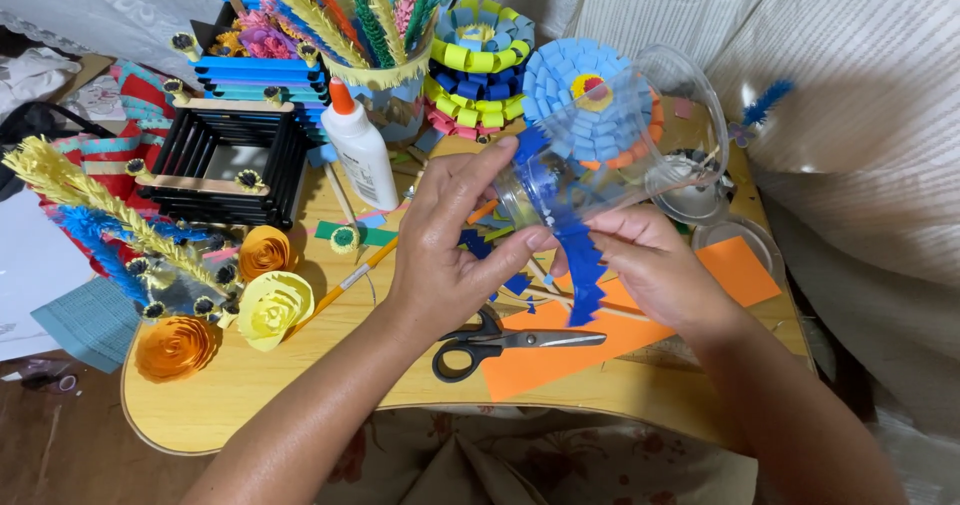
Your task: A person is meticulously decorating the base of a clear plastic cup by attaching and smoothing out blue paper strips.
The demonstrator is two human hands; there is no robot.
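Paper fringe meets clear plastic

Hands work close together above the middle of the wooden counter, both clamped on the same things. The left hand wraps its fingers and thumb round the narrow end of a clear plastic bottle half, glossy and see-through, held on its side with the wide cut mouth pointing away to the right. The right hand pinches a strip of dark blue paper fringe, its edge cut in sharp zigzag teeth; the strip lies against the bottle's narrow end and hangs down below the fingers.

Under the hands lies a flat orange paper sheet, with black-handled scissors resting shut on its near edge. To the left sit rolled paper roses, yellow and orange, tightly spiralled. A white glue bottle with an orange cap stands upright near a square black box built of stacked sticks. Behind, looped paper strips form round flowers, one blue seen partly through the plastic, and a decorated jar holds feathery fringed stems in yellow, green and pink.
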